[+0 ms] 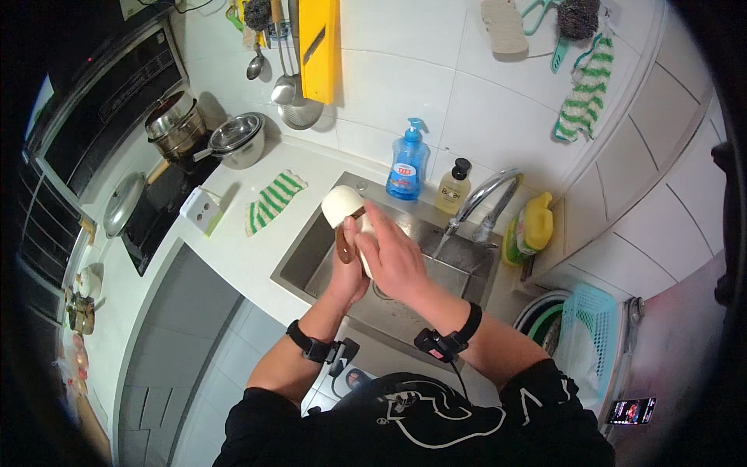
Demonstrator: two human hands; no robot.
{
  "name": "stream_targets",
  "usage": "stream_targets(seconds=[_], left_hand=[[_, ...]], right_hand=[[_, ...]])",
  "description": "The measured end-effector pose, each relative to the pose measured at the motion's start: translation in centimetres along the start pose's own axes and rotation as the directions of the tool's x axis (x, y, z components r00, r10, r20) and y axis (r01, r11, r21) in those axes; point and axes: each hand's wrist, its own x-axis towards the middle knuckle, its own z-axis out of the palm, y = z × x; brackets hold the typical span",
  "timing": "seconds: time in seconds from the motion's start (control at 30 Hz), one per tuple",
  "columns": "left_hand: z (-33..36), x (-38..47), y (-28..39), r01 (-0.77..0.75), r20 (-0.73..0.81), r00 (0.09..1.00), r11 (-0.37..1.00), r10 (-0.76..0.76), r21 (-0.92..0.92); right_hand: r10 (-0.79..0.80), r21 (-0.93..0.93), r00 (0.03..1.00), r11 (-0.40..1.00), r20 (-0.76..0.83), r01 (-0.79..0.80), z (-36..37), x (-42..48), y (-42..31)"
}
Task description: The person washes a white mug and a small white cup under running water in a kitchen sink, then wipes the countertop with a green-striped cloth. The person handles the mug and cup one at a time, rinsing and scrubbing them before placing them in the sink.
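Over the steel sink, both my hands are around a cream-coloured, round-ended object with a glossy brown part that looks like a handle. Its exact kind is unclear, as my fingers cover most of its middle. My left hand grips it from below and the left. Flat fingers of my right hand lie along its right side. Beyond my right hand, water runs from the chrome faucet into the basin, apart from the object.
A blue pump bottle, a black-capped bottle and a yellow jug line the sink's back and right. Left on the counter lie a green-striped cloth and a white box-shaped item. Pots stand by the cooktop. Blue basket at right.
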Motion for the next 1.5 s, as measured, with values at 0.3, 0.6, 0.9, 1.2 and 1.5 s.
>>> stream_targets(seconds=[0.3, 0.6, 0.9, 1.2, 1.5], left_hand=[[0.1, -0.1, 1.5, 0.064, -0.059, 0.997, 0.99, -0.057, 0.122], [-0.4, -0.5, -2.3, 0.268, -0.039, 0.962, 0.963, -0.269, -0.023], [-1.3, 0.9, -1.4, 0.149, -0.114, 0.98, 0.979, -0.165, -0.136], [1.0, -0.5, -1.5, -0.13, -0.13, 0.981, 0.984, 0.146, 0.118], [3.3, -2.1, -2.5, -0.298, -0.16, 0.934, 0.944, 0.319, 0.146]], right_hand=[[-0.016, -0.187, 1.0, 0.982, 0.018, 0.019, -0.2, -2.4, -1.5], [0.382, -0.202, 0.892, 0.919, 0.241, -0.339, -2.3, 2.3, 0.2], [-0.28, -0.325, 0.959, 0.904, 0.043, 0.278, 1.2, -3.4, 1.1], [0.65, 0.891, 0.73, 0.18, 0.21, -0.416, 1.7, -0.7, 1.0], [0.507, 0.82, 0.651, -0.258, 0.565, -0.51, -1.7, 0.1, 1.1]])
